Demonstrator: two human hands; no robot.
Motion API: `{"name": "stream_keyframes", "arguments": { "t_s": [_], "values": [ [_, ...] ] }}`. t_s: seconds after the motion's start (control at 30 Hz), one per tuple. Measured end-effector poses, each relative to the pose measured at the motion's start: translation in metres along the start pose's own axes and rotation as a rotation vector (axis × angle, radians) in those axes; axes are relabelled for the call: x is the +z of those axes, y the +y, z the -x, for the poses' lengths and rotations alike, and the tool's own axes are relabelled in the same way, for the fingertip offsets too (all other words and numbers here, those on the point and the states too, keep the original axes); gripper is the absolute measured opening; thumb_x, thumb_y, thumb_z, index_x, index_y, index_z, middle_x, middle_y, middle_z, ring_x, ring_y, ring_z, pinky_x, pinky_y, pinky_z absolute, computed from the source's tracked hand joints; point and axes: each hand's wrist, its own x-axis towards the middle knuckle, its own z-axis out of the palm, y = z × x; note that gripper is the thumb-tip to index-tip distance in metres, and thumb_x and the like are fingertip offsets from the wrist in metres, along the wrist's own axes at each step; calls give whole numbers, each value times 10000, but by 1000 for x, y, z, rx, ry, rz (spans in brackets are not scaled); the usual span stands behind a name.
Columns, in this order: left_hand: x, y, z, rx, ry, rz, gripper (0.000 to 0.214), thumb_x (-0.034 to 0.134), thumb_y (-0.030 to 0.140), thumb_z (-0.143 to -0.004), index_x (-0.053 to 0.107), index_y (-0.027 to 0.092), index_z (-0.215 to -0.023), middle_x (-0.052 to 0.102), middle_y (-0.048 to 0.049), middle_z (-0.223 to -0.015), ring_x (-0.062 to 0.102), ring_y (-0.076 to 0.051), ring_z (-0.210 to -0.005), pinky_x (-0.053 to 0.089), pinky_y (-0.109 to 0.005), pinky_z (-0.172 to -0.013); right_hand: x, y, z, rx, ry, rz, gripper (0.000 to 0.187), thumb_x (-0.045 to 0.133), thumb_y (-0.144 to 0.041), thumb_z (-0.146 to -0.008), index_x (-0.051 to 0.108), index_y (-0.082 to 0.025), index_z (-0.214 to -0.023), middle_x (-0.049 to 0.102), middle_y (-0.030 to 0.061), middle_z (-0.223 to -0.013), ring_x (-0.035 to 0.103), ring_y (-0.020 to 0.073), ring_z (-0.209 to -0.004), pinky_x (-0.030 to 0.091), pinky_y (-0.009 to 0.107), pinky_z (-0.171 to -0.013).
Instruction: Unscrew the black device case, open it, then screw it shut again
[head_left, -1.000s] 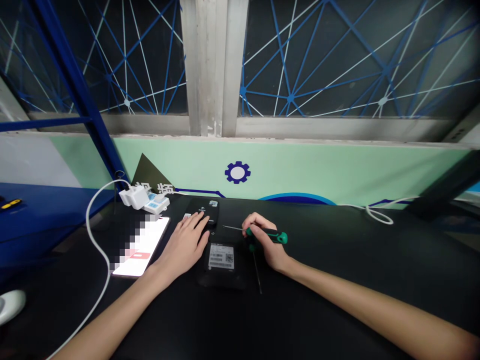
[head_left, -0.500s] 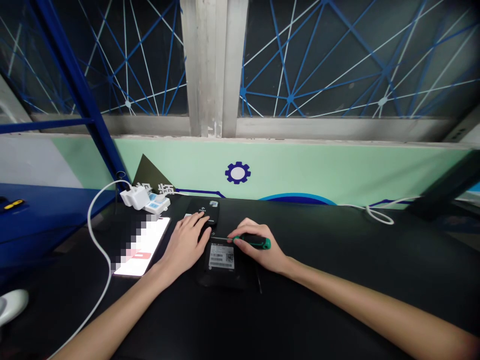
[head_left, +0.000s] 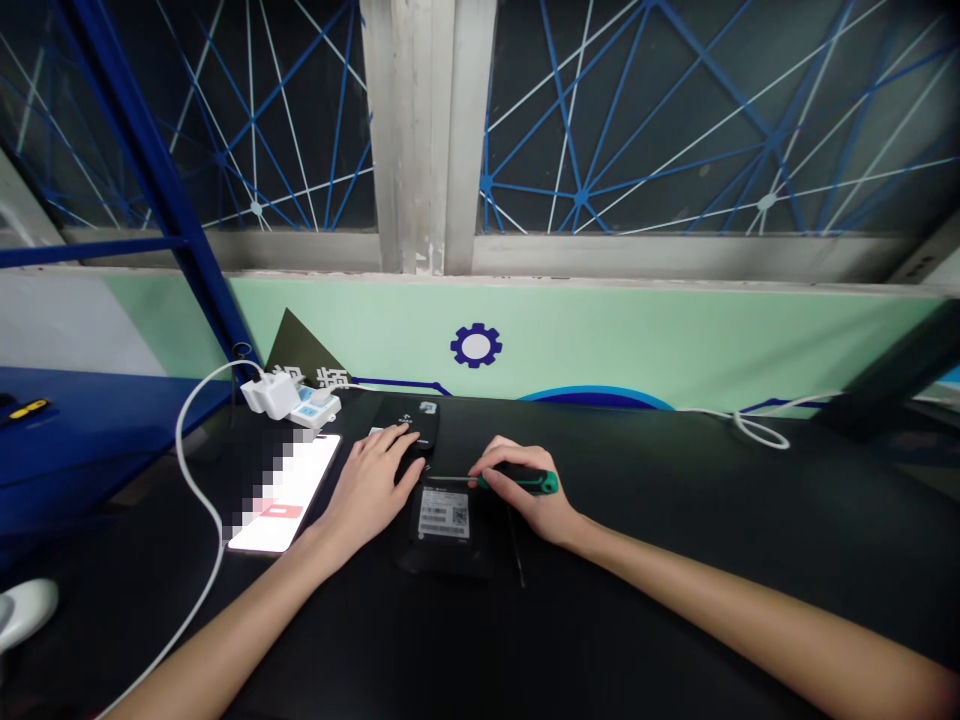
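Observation:
My right hand (head_left: 525, 482) is closed around the green-and-black handle of a screwdriver (head_left: 538, 481). The screwdriver lies almost level, its thin metal shaft pointing left across the top edge of a black rectangular device (head_left: 412, 557) with a white printed label (head_left: 443, 514). My left hand (head_left: 384, 478) rests flat with fingers spread, its fingertips over a second flat black box (head_left: 427, 418) behind the device. Its thumb reaches toward the screwdriver's tip, and I cannot tell whether they touch. A thin dark rod (head_left: 518, 558) lies right of the device.
A lit phone (head_left: 289, 505) lies left of my left forearm. Behind it sit white plugs on a power strip (head_left: 315, 408), with a white cable (head_left: 193, 480) curving down. A white mouse-like object (head_left: 28, 612) is at far left; another cable (head_left: 761, 430) lies back right.
My right hand and the screwdriver have shifted slightly to the right, drawing the shaft rightward along the device's top edge. My left hand stays almost in place.

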Motion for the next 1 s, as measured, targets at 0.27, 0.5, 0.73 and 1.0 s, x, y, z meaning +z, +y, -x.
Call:
{"name": "stream_keyframes", "arguments": {
  "t_s": [0.27, 0.5, 0.73, 1.0],
  "values": [
    [0, -1, 1, 20, -2, -5, 376, 427, 361, -1020, 579, 225, -1336, 571, -82, -1439, 498, -273, -1346, 407, -474, -1098, -1, 1, 1, 61, 25, -62, 225, 636, -376, -930, 739, -193, -847, 704, 57, -747, 660, 193, -695, 501, 331, -675],
    [-8, 3, 3, -4, -40, 42, 413, 427, 426, -1013, 538, 207, -1345, 549, -103, -1448, 484, -287, -1351, 400, -485, -1102, 0, 11, 1, 213, 206, -333, 282, 646, -417, -914, 616, -193, -745, 694, 21, -681, 665, 183, -632, 496, 297, -622],
    [-11, 5, 4, 15, -36, 63, 423, 458, 475, -993, 526, 215, -1320, 556, -115, -1415, 503, -304, -1319, 420, -491, -1074, -9, 8, -18, 166, 405, -433, 475, 507, -461, -939, 505, -210, -536, 523, 11, -533, 480, 136, -504, 412, 288, -530],
    [-10, 4, 5, 30, -39, 48, 423, 434, 475, -1003, 535, 215, -1321, 553, -118, -1420, 483, -311, -1341, 406, -512, -1087, -25, 15, -30, 357, 349, -104, 283, 685, -450, -823, 497, -243, -778, 422, -95, -397, 356, 118, -345, 285, 263, -404]
  ]
}}
